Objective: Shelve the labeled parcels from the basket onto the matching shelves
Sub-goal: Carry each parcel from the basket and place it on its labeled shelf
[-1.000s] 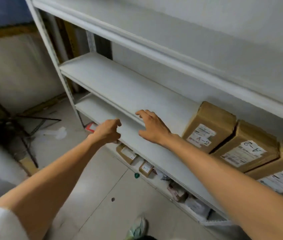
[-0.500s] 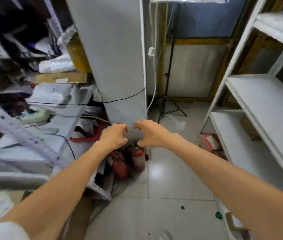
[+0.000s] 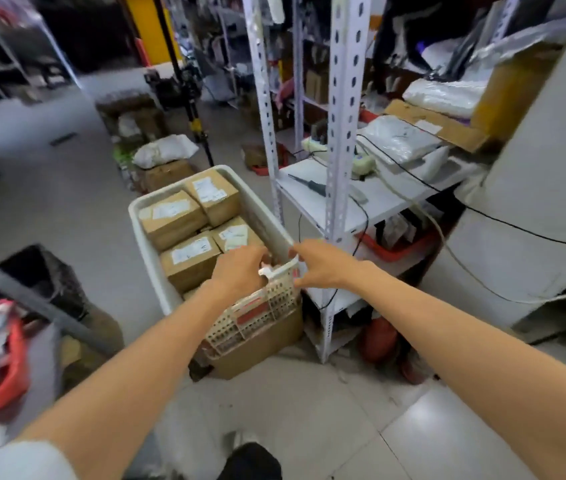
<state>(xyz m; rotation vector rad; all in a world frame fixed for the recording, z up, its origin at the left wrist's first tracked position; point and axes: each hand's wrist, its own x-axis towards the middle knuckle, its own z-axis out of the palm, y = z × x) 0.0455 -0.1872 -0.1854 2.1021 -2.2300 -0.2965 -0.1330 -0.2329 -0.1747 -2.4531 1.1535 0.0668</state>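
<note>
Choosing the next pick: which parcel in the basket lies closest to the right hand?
The front-right parcel, against the right wall of the basket; the others lie farther left or back.

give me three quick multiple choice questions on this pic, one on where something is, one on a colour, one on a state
1. Where does the basket stand as the head view shows it?
A. left of the white shelf rack
B. on the rack's top shelf
C. right of the rack

2. What colour are the parcels in the basket?
A. blue
B. brown with white labels
C. black

3. What state is the basket in?
A. empty
B. tipped on its side
C. upright with parcels in it

Answers:
1 A, the basket sits low down, to the left of the rack's perforated upright.
2 B, each parcel is brown cardboard with a white label on top.
3 C, the rim faces up and parcels lie side by side inside.
</note>
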